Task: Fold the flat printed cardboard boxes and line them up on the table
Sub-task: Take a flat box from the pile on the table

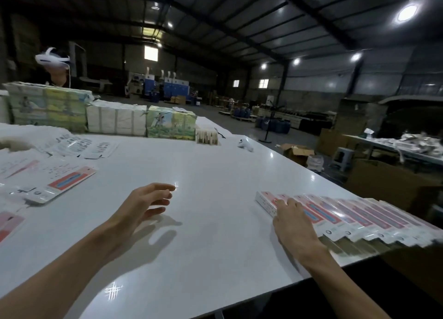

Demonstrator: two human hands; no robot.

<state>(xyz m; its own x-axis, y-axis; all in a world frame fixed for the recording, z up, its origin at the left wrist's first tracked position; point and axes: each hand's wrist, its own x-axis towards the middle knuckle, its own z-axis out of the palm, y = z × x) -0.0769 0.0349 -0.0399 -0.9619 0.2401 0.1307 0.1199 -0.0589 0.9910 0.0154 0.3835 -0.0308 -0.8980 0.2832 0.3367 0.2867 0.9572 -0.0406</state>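
Left hand (143, 205): empty, fingers loosely spread, palm turned inward, hovering over bare table (203, 242) near the middle. Its shadow falls on the table below it.

Right hand (296, 225): flat, fingers extended, resting on the left end of the row of folded boxes (374, 217). Not curled round anything.

The row runs along the table's right edge, the pink-and-white boxes packed side by side and touching; the far right end is blurred.

Flat printed box (69, 181) lies at left, well apart from the row, among other flat sheets (72, 142) fanned out behind it.

Far edge: wrapped bundles of printed stock (49, 108) in a line, white controller (245, 144) lying to their right. Another person wearing a white headset (51, 58) stands behind the bundles.
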